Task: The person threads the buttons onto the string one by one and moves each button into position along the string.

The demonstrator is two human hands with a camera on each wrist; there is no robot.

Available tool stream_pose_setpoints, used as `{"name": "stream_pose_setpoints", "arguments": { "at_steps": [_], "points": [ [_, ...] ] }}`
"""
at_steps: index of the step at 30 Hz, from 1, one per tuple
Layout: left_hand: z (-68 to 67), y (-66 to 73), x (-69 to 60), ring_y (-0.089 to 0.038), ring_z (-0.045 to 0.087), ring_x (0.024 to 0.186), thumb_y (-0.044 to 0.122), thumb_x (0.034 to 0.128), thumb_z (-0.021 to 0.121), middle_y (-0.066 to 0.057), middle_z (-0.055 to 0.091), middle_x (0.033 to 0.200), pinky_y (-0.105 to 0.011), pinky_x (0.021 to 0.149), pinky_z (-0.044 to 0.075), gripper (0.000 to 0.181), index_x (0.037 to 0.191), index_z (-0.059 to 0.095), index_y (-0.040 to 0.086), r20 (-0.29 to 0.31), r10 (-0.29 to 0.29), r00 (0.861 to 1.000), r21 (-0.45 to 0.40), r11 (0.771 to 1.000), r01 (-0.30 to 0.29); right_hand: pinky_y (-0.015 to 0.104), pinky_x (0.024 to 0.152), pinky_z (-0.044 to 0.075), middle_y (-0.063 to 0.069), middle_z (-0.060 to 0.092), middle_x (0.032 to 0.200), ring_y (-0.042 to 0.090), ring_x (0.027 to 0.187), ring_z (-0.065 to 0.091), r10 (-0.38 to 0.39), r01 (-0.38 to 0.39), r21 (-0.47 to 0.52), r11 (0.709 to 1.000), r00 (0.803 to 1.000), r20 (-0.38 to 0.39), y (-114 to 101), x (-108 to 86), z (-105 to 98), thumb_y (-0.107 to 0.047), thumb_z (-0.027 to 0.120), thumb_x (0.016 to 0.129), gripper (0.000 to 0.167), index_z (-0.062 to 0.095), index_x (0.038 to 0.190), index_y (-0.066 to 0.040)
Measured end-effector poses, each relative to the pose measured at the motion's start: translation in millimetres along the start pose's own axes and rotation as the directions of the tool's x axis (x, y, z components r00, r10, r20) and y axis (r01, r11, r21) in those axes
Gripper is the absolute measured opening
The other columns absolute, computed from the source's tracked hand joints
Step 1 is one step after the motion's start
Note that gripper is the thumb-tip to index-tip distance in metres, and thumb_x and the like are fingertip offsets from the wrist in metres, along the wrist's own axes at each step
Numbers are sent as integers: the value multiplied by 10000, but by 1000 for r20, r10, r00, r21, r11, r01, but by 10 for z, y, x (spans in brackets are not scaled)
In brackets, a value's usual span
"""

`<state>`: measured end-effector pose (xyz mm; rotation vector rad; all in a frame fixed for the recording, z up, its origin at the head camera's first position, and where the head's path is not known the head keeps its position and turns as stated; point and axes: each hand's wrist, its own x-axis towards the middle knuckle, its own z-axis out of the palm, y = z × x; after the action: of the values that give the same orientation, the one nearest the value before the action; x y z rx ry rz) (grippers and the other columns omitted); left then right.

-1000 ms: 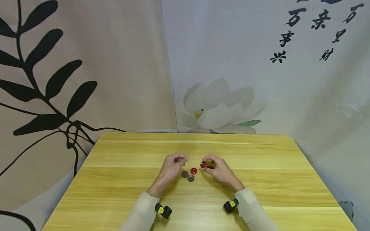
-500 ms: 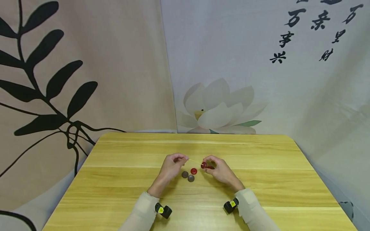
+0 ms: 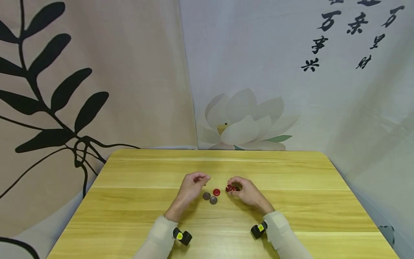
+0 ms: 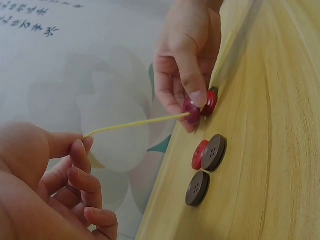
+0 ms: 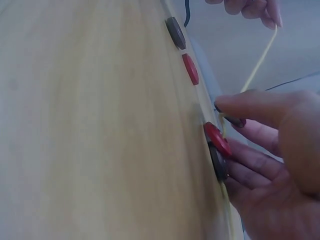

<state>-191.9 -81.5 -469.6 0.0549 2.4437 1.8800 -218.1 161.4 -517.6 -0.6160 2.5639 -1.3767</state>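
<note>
In the left wrist view my left hand [image 4: 55,175] pinches one end of a yellow string [image 4: 140,123] between thumb and fingertips. The string runs taut to a dark red button [image 4: 190,111], which my right hand [image 3: 245,191] holds between thumb and fingers. Seen from the right wrist, a red button [image 5: 217,139] and a dark button [image 5: 218,162] are also on the string, just below the right thumb and against its fingers. A loose red button [image 3: 216,192] and two dark grey-brown buttons, one left [image 3: 206,196] and one nearer [image 3: 213,200], lie between the hands.
The wooden table [image 3: 145,216] extends around both hands. Behind its far edge hangs a cloth backdrop [image 3: 245,72] printed with a flower, leaves and characters. Each wrist carries a small black camera, such as the left one [image 3: 182,236].
My right hand has shifted slightly nearer and to the right, carrying the threaded buttons with it. The left hand and the loose buttons stay almost where they were.
</note>
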Motion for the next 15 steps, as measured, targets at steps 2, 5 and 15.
{"name": "stream_pose_setpoints", "arguments": {
  "at_steps": [2, 5, 15],
  "points": [
    [-7, 4, -7, -391, 585, 886, 206, 980, 631, -222, 640, 937, -270, 666, 439, 234, 1021, 726, -3, -3, -1, 1000, -1, 1000, 1, 448, 975, 471, 43, 657, 1179, 207, 1063, 628, 1, -1, -1, 1000, 1000, 3, 13, 10, 2, -31, 732, 869, 261, 658, 1111, -95],
    [-17, 4, -9, -362, 576, 858, 214, 978, 636, -215, 640, 931, -261, 649, 428, 240, 1022, 726, -4, -2, 0, 1000, -4, 1000, 0, 474, 989, 458, 72, 650, 1198, 228, 1077, 621, -2, 2, 10, 1000, 1000, 10, 23, 18, -1, -20, 733, 865, 244, 659, 1084, -99],
    [-37, 14, -12, -336, 574, 845, 197, 973, 640, -199, 640, 924, -240, 629, 417, 221, 1022, 725, -1, -12, -3, 1000, -22, 1000, 3, 522, 1046, 413, 112, 635, 1265, 302, 1181, 595, -6, 6, 17, 1000, 1000, 25, 44, 18, -17, -32, 740, 863, 228, 661, 1062, -110]
  ]
}}
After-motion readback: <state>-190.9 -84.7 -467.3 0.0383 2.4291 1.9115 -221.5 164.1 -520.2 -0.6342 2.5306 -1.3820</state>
